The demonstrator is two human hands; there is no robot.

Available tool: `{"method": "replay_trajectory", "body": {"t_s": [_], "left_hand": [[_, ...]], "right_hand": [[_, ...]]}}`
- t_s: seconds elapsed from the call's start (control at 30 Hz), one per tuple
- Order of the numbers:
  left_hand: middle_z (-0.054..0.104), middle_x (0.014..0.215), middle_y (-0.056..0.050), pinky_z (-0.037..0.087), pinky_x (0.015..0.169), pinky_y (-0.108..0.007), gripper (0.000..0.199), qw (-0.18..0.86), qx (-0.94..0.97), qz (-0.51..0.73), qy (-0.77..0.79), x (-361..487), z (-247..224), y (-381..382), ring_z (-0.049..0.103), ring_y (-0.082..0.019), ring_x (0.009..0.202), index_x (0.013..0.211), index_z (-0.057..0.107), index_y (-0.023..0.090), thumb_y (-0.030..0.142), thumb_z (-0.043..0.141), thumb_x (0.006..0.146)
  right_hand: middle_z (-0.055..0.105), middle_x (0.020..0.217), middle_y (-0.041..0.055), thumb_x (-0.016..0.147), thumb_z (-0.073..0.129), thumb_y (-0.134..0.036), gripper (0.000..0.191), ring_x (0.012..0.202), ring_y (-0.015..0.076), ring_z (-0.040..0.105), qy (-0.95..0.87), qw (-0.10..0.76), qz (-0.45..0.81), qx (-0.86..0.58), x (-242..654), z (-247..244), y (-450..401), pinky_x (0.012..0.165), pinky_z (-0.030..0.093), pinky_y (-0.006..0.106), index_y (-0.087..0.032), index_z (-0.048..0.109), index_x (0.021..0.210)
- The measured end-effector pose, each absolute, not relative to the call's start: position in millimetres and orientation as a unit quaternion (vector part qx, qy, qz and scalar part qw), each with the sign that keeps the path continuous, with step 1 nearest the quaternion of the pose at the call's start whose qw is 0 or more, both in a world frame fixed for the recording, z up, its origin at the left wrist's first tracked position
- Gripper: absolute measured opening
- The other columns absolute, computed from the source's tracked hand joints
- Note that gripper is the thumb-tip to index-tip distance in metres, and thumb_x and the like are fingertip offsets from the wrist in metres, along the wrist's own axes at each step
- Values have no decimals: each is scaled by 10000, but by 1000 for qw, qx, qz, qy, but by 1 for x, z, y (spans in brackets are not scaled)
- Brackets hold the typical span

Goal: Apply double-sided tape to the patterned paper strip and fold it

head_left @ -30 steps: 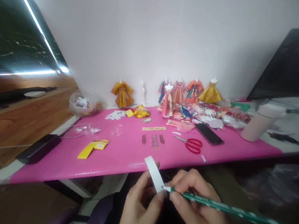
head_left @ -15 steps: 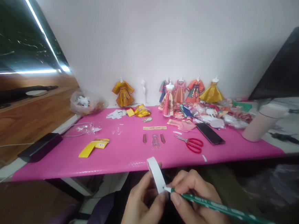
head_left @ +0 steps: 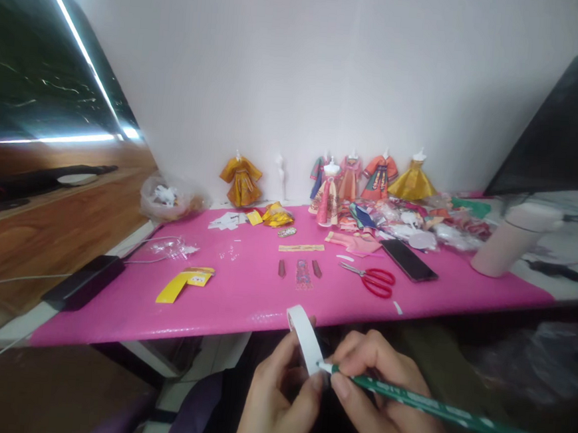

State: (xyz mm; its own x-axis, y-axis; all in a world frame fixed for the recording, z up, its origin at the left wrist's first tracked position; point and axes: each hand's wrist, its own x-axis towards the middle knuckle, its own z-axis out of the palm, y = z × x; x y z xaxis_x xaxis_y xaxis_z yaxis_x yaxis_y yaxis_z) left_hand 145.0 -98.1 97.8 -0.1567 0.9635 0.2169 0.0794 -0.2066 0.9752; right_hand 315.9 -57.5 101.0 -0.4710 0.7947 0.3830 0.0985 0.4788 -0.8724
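Just off the table's front edge, my left hand (head_left: 279,399) pinches a curved white strip (head_left: 305,338), thumb in front and fingers behind. My right hand (head_left: 380,390) grips a green pen (head_left: 419,399) with white spots. Its pale tip touches or nearly touches the strip's lower end, close to my left thumb. Beyond the hands, red-handled scissors (head_left: 378,282) lie on the pink table cover (head_left: 231,312). A small patterned piece (head_left: 304,274) lies between two brown pieces, with a tan strip (head_left: 301,247) behind them.
Small dresses on stands (head_left: 328,196) line the wall, beside a pile of bagged clothes (head_left: 413,226). A dark phone (head_left: 409,260) and a pale bottle (head_left: 512,241) are at right. Yellow packaging (head_left: 183,285), a black box (head_left: 84,282) and a plastic bag (head_left: 170,200) are at left.
The table scene has shifted slightly to the right in the view. Both hands keep their holds on the strip and the pen, with almost no change between them.
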Motion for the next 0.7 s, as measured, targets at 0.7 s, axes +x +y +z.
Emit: {"method": "replay_trajectory", "body": {"t_s": [0.7], "left_hand": [[806, 1005, -28, 598, 789, -222, 315, 364, 531, 569, 511, 148, 93, -97, 751, -186, 885, 1143, 734, 225, 188, 652, 841]], "right_hand": [[685, 898, 27, 994, 551, -241, 119, 797, 189, 664, -747, 396, 420, -331, 315, 108, -64, 725, 521, 300, -255, 557, 876]]}}
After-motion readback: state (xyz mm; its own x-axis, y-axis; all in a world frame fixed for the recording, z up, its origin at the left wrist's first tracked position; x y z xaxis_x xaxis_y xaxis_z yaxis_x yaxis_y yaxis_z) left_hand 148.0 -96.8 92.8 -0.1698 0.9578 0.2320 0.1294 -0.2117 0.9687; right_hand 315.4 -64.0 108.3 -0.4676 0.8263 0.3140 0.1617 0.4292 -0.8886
